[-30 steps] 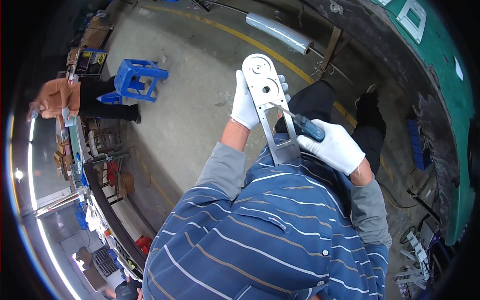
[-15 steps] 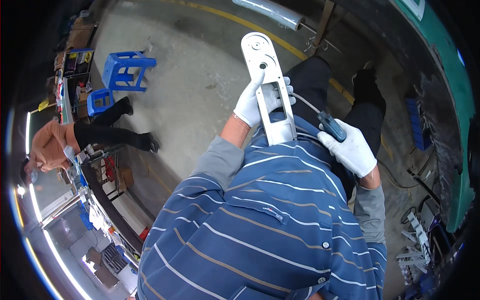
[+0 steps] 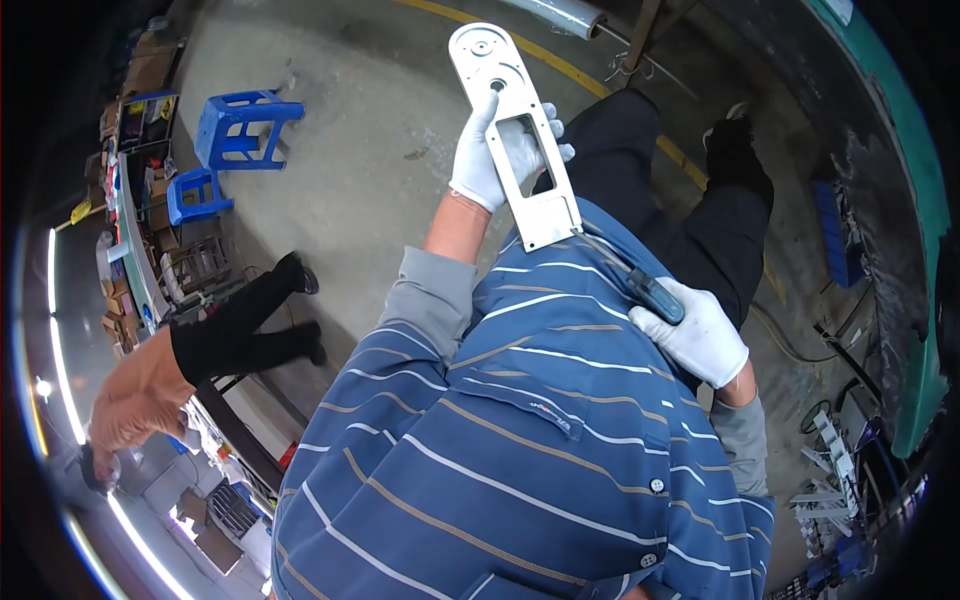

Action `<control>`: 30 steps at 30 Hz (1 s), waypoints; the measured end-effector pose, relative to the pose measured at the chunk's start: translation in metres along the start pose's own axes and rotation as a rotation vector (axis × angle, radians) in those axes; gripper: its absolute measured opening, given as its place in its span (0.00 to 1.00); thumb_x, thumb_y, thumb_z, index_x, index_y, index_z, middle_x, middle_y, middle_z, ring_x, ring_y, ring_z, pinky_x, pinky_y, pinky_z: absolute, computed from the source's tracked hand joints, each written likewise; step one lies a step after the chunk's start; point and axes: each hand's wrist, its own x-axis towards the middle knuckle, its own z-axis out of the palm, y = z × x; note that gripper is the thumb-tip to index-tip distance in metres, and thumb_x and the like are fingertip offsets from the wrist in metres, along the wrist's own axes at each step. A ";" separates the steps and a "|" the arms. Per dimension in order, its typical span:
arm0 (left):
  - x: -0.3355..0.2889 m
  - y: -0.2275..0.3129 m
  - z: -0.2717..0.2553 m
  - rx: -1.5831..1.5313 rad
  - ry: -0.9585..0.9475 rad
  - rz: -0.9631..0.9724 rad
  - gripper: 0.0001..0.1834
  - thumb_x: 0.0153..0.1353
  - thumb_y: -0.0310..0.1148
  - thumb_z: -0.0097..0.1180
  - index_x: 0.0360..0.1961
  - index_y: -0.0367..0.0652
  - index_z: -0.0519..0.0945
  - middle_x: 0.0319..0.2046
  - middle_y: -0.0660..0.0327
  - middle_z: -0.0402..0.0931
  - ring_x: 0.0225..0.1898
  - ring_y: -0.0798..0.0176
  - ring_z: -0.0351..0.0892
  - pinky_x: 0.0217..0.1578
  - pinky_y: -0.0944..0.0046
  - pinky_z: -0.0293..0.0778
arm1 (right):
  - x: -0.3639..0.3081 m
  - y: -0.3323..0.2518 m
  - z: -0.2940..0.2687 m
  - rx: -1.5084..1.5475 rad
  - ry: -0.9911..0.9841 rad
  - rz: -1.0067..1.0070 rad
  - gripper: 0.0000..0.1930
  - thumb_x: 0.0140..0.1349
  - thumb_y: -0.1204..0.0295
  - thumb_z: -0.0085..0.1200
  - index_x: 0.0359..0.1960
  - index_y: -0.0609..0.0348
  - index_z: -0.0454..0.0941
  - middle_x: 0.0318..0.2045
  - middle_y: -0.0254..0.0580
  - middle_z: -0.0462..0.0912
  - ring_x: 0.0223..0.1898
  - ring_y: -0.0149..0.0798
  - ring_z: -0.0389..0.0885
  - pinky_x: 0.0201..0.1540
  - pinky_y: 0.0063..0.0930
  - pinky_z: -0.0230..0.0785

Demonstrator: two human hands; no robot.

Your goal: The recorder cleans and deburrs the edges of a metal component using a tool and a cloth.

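Observation:
My left hand, in a white glove, grips a flat silver metal plate from its left side. The plate has a rounded far end with circular recesses and a long rectangular cut-out, through which gloved fingers show. My right hand, also white-gloved, is closed round the blue-grey handle of a hand tool. The slim metal shaft of that tool runs up to the plate's near right corner; I cannot tell whether its tip touches the edge. The plate's near end lies close to my striped shirt.
Two blue plastic stools stand on the grey floor at the left. A co-worker in an orange-brown top bends at a cluttered bench. A wrapped roll lies at the far edge. A blue bin and green-edged surface are right.
The plate and my left hand have shifted up and left. The tool's shaft has moved from beside the cut-out to the plate's near right corner. The co-worker has stepped and bent over.

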 end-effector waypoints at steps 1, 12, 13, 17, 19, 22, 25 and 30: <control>0.001 0.001 0.001 -0.006 0.003 0.000 0.37 0.70 0.55 0.50 0.68 0.39 0.62 0.49 0.44 0.72 0.50 0.44 0.77 0.52 0.31 0.74 | 0.000 -0.003 0.000 -0.014 -0.019 -0.007 0.17 0.68 0.59 0.65 0.41 0.64 0.83 0.27 0.41 0.83 0.24 0.35 0.75 0.33 0.29 0.69; 0.012 0.002 -0.016 -0.039 0.013 -0.034 0.35 0.71 0.54 0.51 0.67 0.38 0.65 0.52 0.39 0.74 0.52 0.39 0.79 0.55 0.28 0.75 | 0.010 -0.016 0.000 -0.091 -0.096 -0.130 0.17 0.68 0.58 0.65 0.37 0.63 0.83 0.24 0.42 0.83 0.21 0.38 0.75 0.31 0.30 0.69; 0.013 0.002 -0.020 -0.044 -0.005 -0.041 0.33 0.72 0.53 0.51 0.66 0.38 0.67 0.54 0.38 0.74 0.54 0.38 0.80 0.56 0.28 0.74 | 0.013 -0.017 0.000 -0.100 -0.099 -0.141 0.17 0.68 0.58 0.65 0.37 0.62 0.83 0.24 0.42 0.83 0.21 0.38 0.75 0.31 0.30 0.69; 0.013 0.000 -0.025 0.006 -0.002 -0.044 0.29 0.72 0.46 0.53 0.65 0.36 0.68 0.56 0.35 0.75 0.56 0.34 0.80 0.58 0.30 0.76 | 0.026 -0.022 -0.001 -0.117 -0.089 -0.125 0.17 0.68 0.58 0.64 0.36 0.62 0.83 0.24 0.42 0.83 0.21 0.38 0.76 0.31 0.30 0.70; 0.012 -0.001 -0.026 0.063 0.017 -0.035 0.27 0.72 0.41 0.54 0.65 0.34 0.68 0.57 0.34 0.75 0.57 0.32 0.80 0.58 0.32 0.78 | 0.031 -0.024 -0.001 -0.127 -0.077 -0.103 0.16 0.68 0.59 0.64 0.36 0.63 0.83 0.24 0.42 0.84 0.21 0.38 0.77 0.31 0.31 0.70; 0.013 -0.002 -0.032 0.164 0.111 -0.020 0.25 0.71 0.34 0.54 0.64 0.33 0.69 0.56 0.35 0.77 0.56 0.33 0.81 0.57 0.36 0.79 | 0.033 -0.023 -0.001 -0.133 -0.054 -0.087 0.16 0.68 0.59 0.64 0.37 0.62 0.83 0.24 0.41 0.84 0.21 0.38 0.78 0.31 0.31 0.70; 0.013 -0.004 -0.039 0.264 0.206 -0.007 0.23 0.69 0.27 0.54 0.64 0.32 0.70 0.55 0.36 0.78 0.55 0.34 0.82 0.57 0.41 0.81 | 0.033 -0.021 -0.002 -0.138 -0.030 -0.069 0.16 0.69 0.59 0.64 0.37 0.62 0.83 0.24 0.41 0.84 0.21 0.38 0.78 0.30 0.31 0.70; 0.013 -0.009 -0.049 0.203 0.245 -0.010 0.23 0.61 0.16 0.53 0.59 0.31 0.70 0.49 0.38 0.80 0.46 0.37 0.87 0.52 0.43 0.85 | 0.024 -0.016 -0.006 -0.108 -0.068 -0.026 0.16 0.69 0.59 0.63 0.37 0.62 0.84 0.25 0.41 0.84 0.21 0.37 0.78 0.30 0.30 0.70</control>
